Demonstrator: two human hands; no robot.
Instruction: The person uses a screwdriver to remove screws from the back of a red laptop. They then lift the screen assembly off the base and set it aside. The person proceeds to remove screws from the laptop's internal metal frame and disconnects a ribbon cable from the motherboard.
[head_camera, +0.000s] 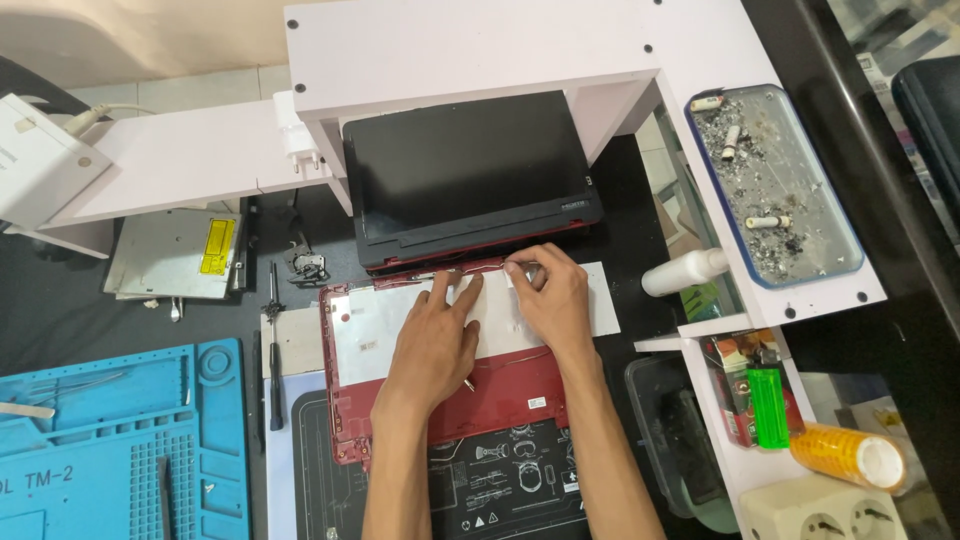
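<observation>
A red laptop base (360, 400) lies open on a dark work mat, its black screen (465, 175) tilted up against a white shelf. A silvery sheet (370, 335) covers the upper part of the base. My left hand (435, 340) rests flat on that sheet, fingers stretched toward the hinge edge. My right hand (552, 295) is at the hinge strip, fingertips pinching something small there; what it is I cannot make out.
A blue repair mat (110, 440) with tools lies at the left, a screwdriver (273, 345) beside it. An optical drive (180, 255) sits behind. At right stand a white bottle (685, 270), an ash-filled tray (775, 180), a green lighter (768, 405), tape roll (850, 455) and a power strip (825, 515).
</observation>
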